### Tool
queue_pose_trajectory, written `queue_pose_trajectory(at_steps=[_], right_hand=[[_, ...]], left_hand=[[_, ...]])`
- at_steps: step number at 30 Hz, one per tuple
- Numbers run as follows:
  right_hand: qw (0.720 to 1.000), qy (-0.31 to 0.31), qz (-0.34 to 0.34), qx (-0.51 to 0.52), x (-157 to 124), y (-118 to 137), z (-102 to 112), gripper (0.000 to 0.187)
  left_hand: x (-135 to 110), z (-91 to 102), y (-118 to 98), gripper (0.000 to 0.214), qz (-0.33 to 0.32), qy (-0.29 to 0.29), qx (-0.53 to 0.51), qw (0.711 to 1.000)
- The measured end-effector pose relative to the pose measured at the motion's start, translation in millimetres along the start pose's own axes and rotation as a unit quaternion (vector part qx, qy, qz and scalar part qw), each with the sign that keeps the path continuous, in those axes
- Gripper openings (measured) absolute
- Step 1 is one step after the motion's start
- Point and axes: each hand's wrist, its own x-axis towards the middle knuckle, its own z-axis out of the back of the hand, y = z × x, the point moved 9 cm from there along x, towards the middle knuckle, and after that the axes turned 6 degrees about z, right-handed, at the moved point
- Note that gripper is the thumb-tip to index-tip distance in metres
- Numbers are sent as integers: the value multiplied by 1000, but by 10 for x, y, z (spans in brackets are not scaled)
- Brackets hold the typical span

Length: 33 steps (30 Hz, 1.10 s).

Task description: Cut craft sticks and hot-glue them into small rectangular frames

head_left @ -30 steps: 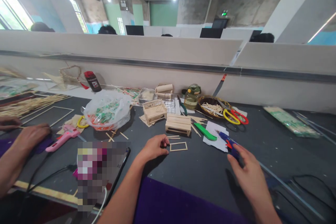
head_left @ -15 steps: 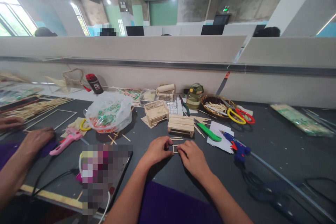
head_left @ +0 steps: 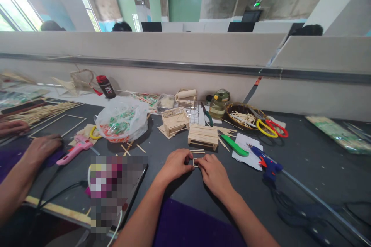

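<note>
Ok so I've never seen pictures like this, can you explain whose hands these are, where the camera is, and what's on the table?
There's no machine here. One camera, worn on a person's head, looks forward and down. The left hand and right hand in the middle are that person's own. Their fingertips meet at a small stick frame, partly hidden, so I can't tell how firmly it's held. The hand farther left is someone else's. On the dark table are a little wooden bench, a green knife, a blue glue gun, a pink glue gun and a plastic bag.
</note>
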Motion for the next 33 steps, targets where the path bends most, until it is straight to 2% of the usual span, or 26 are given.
queue_pose_trajectory(at_steps=[10, 19, 26, 30, 33], right_hand=[[999, -22, 13, -27, -1, 41, 97, 24], [998, 2, 54, -31, 0, 155, 81, 29], [999, -3, 33, -21, -7, 103, 91, 31], [999, -35, -12, -19, 6, 6, 180, 22], [998, -29, -51, -36, 57, -61, 198, 19]], left_hand=[[-4, 19, -8, 20, 1, -5, -3, 1000], [-1, 4, -14, 20, 11, 4, 9, 1000], [-10, 4, -7, 19, 16, 4, 1, 1000], [-5, -4, 3, 21, 9, -2, -9, 1000], [0, -18, 13, 22, 15, 4, -9, 1000]])
